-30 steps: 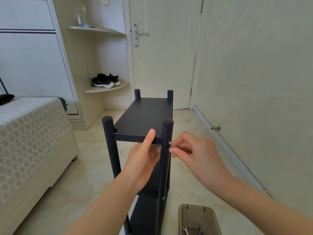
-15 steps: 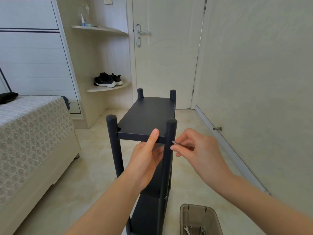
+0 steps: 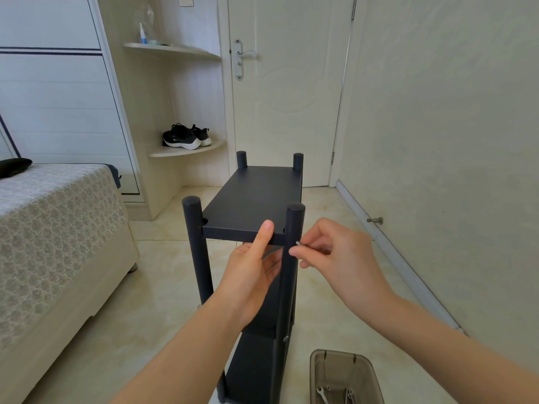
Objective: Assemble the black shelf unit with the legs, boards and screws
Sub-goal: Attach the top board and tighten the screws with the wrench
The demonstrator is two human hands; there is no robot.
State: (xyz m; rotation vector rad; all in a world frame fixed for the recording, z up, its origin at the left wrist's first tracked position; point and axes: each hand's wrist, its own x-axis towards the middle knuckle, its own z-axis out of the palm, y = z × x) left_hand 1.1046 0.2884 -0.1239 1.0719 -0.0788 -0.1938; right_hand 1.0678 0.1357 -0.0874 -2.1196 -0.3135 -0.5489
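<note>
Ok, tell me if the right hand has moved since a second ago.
No: the right hand still pinches the screw at the near right leg's outer side, level with the top board.

The shelf unit [image 3: 256,199] stood on the floor [image 3: 151,301] before the door [image 3: 285,91], a bed [image 3: 52,234] left, a bin [image 3: 344,377] at its right foot.

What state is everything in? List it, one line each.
Shelf unit: upright, top board in place.
Top board: gripped by left hand at near edge.
Screw: pinched by right hand against the near right leg.
Door: closed.
Bin: open, wrench inside.
</note>
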